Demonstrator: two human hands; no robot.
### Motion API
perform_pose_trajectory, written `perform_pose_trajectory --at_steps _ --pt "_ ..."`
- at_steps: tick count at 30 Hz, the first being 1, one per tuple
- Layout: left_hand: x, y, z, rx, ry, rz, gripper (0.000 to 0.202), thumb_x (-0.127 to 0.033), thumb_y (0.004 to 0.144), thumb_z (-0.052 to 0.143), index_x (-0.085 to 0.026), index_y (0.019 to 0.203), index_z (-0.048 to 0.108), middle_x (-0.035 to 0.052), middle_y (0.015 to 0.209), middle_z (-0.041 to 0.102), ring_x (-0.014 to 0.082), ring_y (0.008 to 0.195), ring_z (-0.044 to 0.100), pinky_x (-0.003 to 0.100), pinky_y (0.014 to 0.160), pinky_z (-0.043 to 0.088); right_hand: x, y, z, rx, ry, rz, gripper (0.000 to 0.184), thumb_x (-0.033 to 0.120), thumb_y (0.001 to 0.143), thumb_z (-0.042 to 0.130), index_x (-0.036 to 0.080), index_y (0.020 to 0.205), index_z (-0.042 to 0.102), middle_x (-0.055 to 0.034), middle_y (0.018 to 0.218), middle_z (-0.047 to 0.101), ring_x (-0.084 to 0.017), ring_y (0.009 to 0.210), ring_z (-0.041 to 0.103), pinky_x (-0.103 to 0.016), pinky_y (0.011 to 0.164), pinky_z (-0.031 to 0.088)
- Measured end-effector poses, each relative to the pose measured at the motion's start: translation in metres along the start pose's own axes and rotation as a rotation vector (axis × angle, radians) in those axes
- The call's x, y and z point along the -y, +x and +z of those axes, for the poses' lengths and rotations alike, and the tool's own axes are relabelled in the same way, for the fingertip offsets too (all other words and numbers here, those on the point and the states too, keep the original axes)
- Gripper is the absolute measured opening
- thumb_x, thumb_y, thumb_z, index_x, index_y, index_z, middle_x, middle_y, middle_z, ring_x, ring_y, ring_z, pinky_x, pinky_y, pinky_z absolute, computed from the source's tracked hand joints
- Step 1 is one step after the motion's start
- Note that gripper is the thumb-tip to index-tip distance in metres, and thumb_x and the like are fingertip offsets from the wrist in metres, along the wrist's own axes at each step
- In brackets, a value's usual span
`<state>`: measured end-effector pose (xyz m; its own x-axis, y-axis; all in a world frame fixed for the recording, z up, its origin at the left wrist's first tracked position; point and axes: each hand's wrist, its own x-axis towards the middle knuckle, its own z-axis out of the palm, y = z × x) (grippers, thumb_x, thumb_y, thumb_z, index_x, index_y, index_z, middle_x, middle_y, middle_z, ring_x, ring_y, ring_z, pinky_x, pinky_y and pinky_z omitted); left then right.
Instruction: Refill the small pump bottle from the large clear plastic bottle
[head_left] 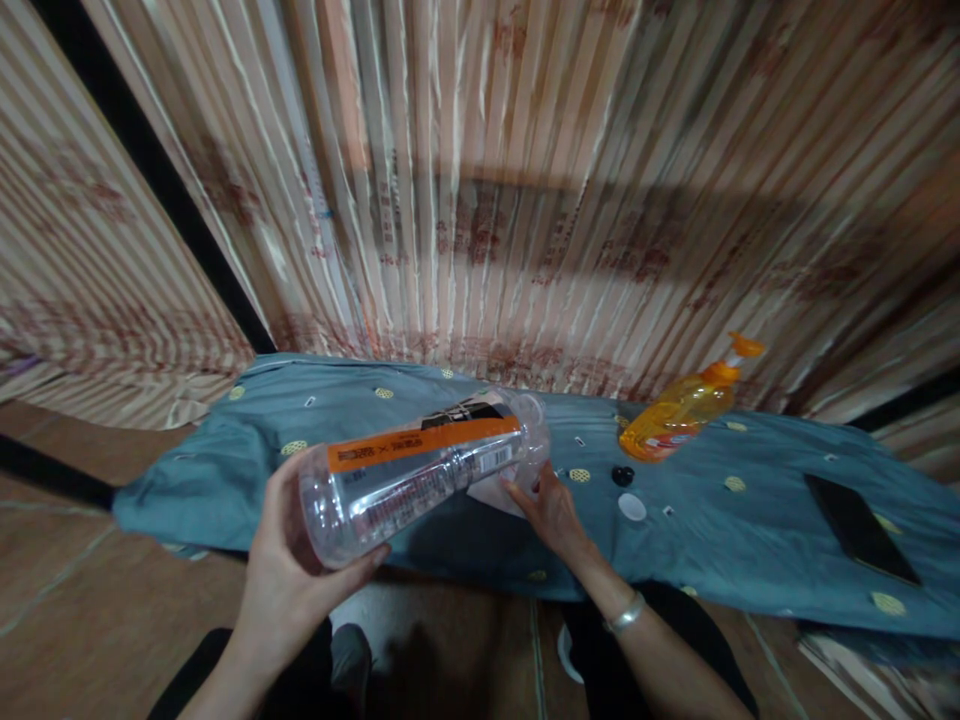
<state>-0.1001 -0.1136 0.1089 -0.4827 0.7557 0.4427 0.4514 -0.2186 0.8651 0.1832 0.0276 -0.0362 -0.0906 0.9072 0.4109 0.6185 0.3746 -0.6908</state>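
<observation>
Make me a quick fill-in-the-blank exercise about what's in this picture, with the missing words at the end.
1. The ____ hand holds the clear plastic bottle around its base end.
2. The bright stripe along that bottle's label is ____.
3. The bracelet circles the ____ wrist.
4. Beside the small black object lies a round disc coloured ____.

Missing words: left; orange; right; white.

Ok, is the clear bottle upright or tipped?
Tipped: the bottle slants lengthwise across the view, its labelled side facing the camera, with the left hand around one end and the right hand near the other.
</observation>
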Motion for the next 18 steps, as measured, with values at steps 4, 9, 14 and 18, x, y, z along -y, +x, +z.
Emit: perform_pose_trajectory --at_steps 4,9,14,18 --pt "0.0063 0.002 -0.0045 0.033 0.01 0.019 0.091 -0.053 0.063 0.097 -0.023 0.141 0.062 0.0088 0.135 0.075 0.0339 0.126 0.075 0.048 0.106 0.065 -0.0004 0.0012 -0.0004 0.013 -0.009 0.017 0.026 0.038 0.09 0.077 0.026 0.112 0.069 -0.0039 0.078 0.072 -0.03 0.068 0.071 -0.047 0.067 0.066" --pt "0.0041 0.0016 -0.0038 0.012 0.033 0.025 0.089 -0.052 0.064 0.097 -0.022 0.14 0.062 0.0093 0.135 0.075 0.0344 0.125 0.075 0.049 0.107 0.064 -0.0035 0.0004 0.002 0.01 -0.011 0.029 0.028 0.038 0.089 0.078 0.026 0.112 0.068 -0.004 0.078 0.071 -0.031 0.071 0.072 -0.049 0.072 0.067" --pt "-0.002 -0.0005 -0.0007 -0.005 0.029 0.0 0.088 -0.054 0.064 0.095 -0.023 0.14 0.063 0.0099 0.135 0.075 0.0361 0.125 0.075 0.052 0.107 0.064 -0.0054 -0.0009 0.0048 0.004 -0.032 0.036 0.034 0.04 0.09 0.077 0.025 0.119 0.069 -0.0058 0.081 0.074 -0.032 0.072 0.074 -0.051 0.071 0.067" --pt "-0.0005 -0.0007 -0.0016 0.005 0.02 -0.001 0.082 -0.044 0.066 0.091 -0.024 0.14 0.063 0.0106 0.136 0.074 0.038 0.126 0.074 0.053 0.107 0.064 -0.0044 -0.0002 0.0029 -0.006 -0.031 -0.01 0.037 0.042 0.092 0.076 0.025 0.124 0.07 -0.0065 0.081 0.076 -0.031 0.069 0.073 -0.049 0.067 0.067"
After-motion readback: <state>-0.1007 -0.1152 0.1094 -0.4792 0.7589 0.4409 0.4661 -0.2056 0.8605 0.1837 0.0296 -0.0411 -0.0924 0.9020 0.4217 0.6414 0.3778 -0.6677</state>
